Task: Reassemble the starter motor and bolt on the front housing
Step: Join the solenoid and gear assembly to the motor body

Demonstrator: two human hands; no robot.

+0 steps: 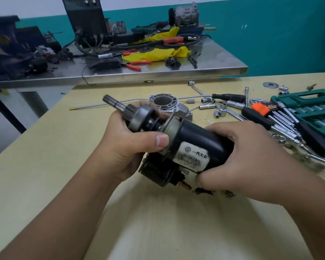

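We work at a pale yellow bench (45,147). Behind it stands a shiny steel table (214,61) by a teal wall (270,34). On that table we see yellow rags (154,54), red pliers (135,64) and black cables (94,47).

On our bench, to the right, lies a green socket case (311,106), with loose sockets (222,111) and long keys (281,119) spread beside it. The front housing (169,106) sits on the bench just behind our hands, and the motor hides part of it.

We hold the starter motor (195,143) up over the bench with both hands. Our left hand (128,147) has its grip clamped round the gear end, thumb on top. Our right hand (242,156) has its grip clamped round the black body. The motor lies on a slant. Its shaft (113,103) points up, away from us and to the left. Its back end points down to the right.
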